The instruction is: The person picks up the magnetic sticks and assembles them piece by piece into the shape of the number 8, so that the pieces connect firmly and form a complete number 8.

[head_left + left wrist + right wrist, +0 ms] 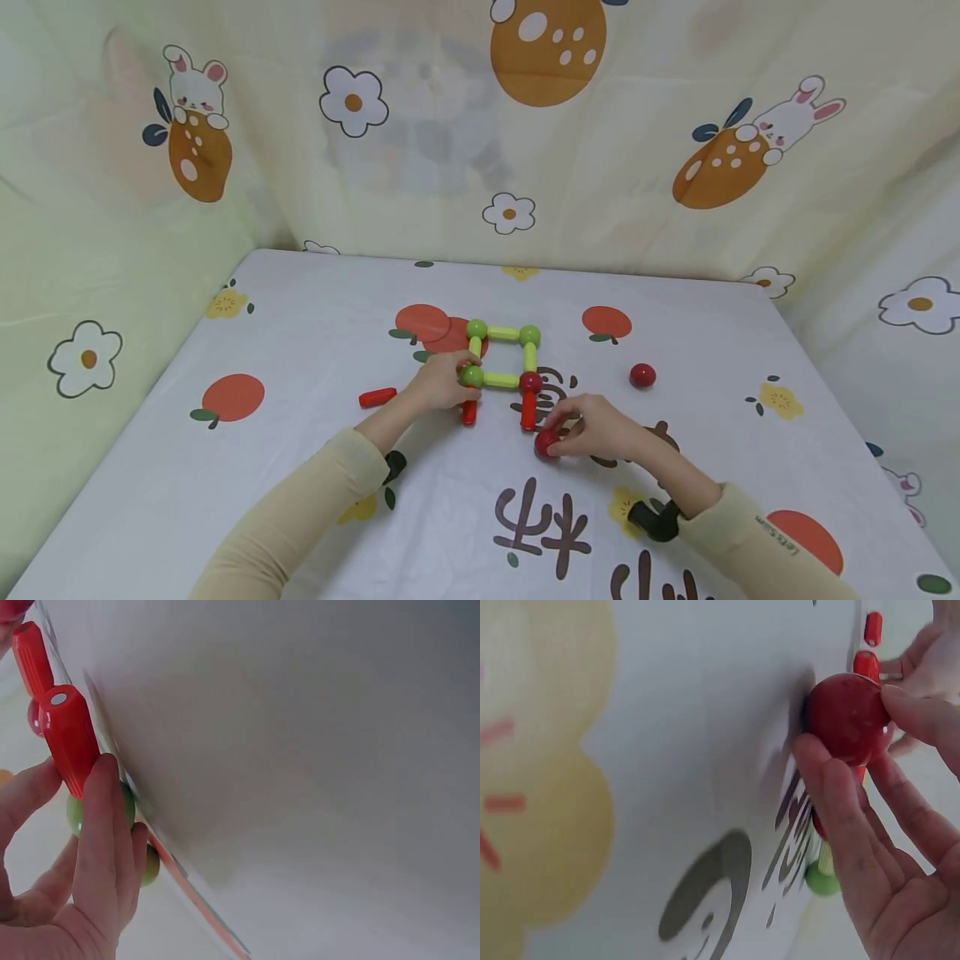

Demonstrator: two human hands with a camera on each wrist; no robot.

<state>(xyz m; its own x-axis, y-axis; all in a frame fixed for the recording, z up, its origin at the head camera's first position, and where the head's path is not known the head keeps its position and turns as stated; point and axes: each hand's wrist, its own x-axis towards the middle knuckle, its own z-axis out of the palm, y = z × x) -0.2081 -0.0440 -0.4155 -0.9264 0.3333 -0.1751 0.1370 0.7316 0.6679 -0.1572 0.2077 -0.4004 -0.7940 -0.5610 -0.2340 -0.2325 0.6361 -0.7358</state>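
A square of yellow-green magnetic sticks [501,381] lies on the table, with green balls [529,336] at three corners and a red ball [531,382] at the near right one. Two red sticks reach from its near corners toward me. My left hand [442,381] pinches the left red stick [69,735] where it meets the green corner ball [124,806]; a silvery disc shows in the stick's free end. With thumb and fingertips my right hand [596,429] holds a loose red ball [847,718], just off the near end of the right red stick [528,411].
One loose red stick [377,397] lies left of my left hand. Farther right on the table sits another red ball [642,375]. The white tablecloth [300,333] carries printed fruit, flowers and lettering, and patterned cloth [435,167] hangs behind and at both sides.
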